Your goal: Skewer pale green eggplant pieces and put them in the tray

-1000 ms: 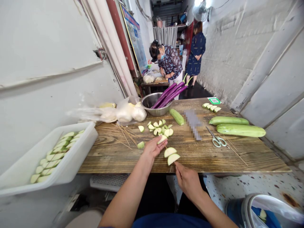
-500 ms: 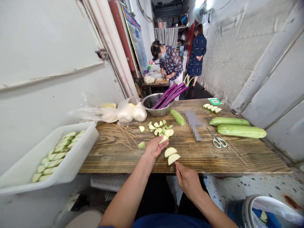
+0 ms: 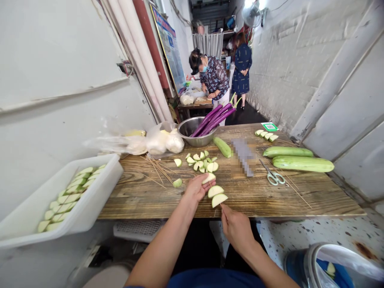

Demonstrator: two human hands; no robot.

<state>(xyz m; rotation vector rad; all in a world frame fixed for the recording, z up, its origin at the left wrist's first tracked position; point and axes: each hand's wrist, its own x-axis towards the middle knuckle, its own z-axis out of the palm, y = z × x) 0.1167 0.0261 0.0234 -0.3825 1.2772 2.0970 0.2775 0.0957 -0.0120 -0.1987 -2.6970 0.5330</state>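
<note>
My right hand (image 3: 237, 224) is closed on the lower end of a thin wooden skewer (image 3: 221, 205) near the table's front edge. Two pale half-moon zucchini slices (image 3: 220, 199) are threaded on it, one behind the other. My left hand (image 3: 196, 188) pinches another zucchini slice (image 3: 209, 178) at the skewer's far end; whether the tip has pierced it I cannot tell. Just beyond lies a pile of cut zucchini pieces (image 3: 201, 162). One end piece (image 3: 177, 183) rests left of my left hand.
Left stands a white tub (image 3: 111, 176) of skewered slices; loose skewers (image 3: 153, 168) lie beside it. Behind are bagged food (image 3: 165, 142) and a metal bowl (image 3: 187, 132) of eggplants (image 3: 214, 120). Right are scissors (image 3: 274, 176), whole zucchinis (image 3: 303, 163) and a blurred-out object (image 3: 243, 156). Two people are beyond.
My left hand has brought its slice slightly right, closer in line with the skewer. The right hand holds nearly still. The standing person in the background has shifted a little left.
</note>
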